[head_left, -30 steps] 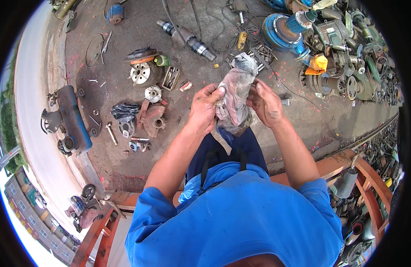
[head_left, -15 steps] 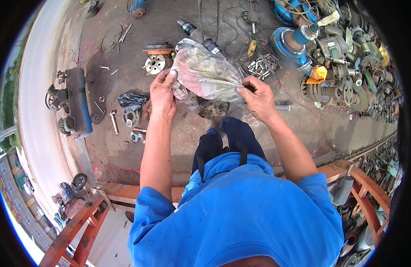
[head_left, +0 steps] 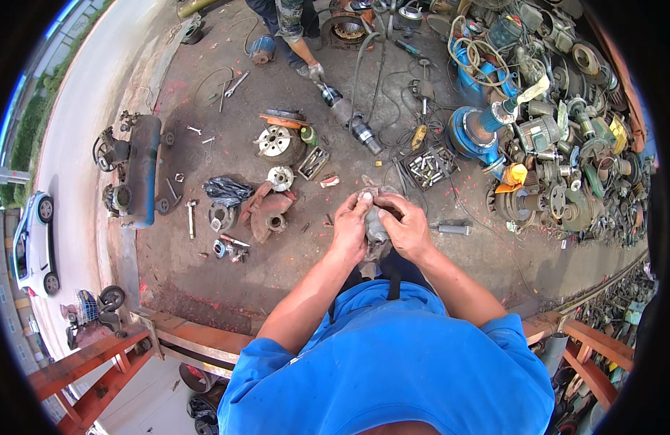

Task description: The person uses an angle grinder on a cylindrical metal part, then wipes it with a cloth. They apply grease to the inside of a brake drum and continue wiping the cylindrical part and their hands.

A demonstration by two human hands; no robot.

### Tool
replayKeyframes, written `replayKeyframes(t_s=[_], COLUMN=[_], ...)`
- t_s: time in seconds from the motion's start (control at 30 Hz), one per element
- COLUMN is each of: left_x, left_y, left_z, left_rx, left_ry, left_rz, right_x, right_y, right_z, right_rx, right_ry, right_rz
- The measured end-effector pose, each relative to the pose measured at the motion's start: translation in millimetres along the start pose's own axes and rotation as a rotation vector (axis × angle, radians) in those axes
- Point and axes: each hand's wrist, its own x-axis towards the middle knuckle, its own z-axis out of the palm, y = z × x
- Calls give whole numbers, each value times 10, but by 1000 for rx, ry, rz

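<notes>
In front of my body, a dirty grey rag [head_left: 377, 229] is bunched up between my two hands. My left hand [head_left: 351, 226] closes on one side of it with the thumb pressed on top. Opposite it, my right hand [head_left: 407, 230] has its bent fingers around the other side. Folds of the cloth poke out above and below the hands, and the hands hide part of it. To the left of them, on the ground, lie a rusty brown casting with a round hub [head_left: 265, 217] and a small pale flanged disc [head_left: 280, 178].
A co-worker's gloved hand [head_left: 315, 72] touches a long grey cylindrical tool [head_left: 343, 112] at the top. A blue tank compressor [head_left: 143, 170] stands left. Motors and a blue pump [head_left: 471, 134] pile up right. Orange railings [head_left: 197, 330] run behind me; a white car [head_left: 36, 243] is on the road.
The rag, spread between my separated hands before, is now crumpled, and my hands have come together. The view has shifted, bringing a co-worker and a car into sight.
</notes>
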Motion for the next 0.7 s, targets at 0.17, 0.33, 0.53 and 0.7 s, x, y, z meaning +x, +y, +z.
replayKeyframes(t_s=[0.17, 0.33, 0.53, 0.7], left_x=[-348, -453, -342, -396], left_y=[-339, -1127, -1510, -1329], left_z=[424, 849, 1082, 1246], left_rx=[-101, 9, 333, 1629], left_ry=[6, -86, -191, -203], left_rz=[135, 186, 21, 723], right_x=[-194, -163, -56, -166], right_y=[81, 387, 1160, 795], right_z=[-186, -698, -1404, -1841], right_rx=[-291, -132, 282, 955], right_ry=[107, 164, 133, 34], right_rz=[-219, -80, 323, 447])
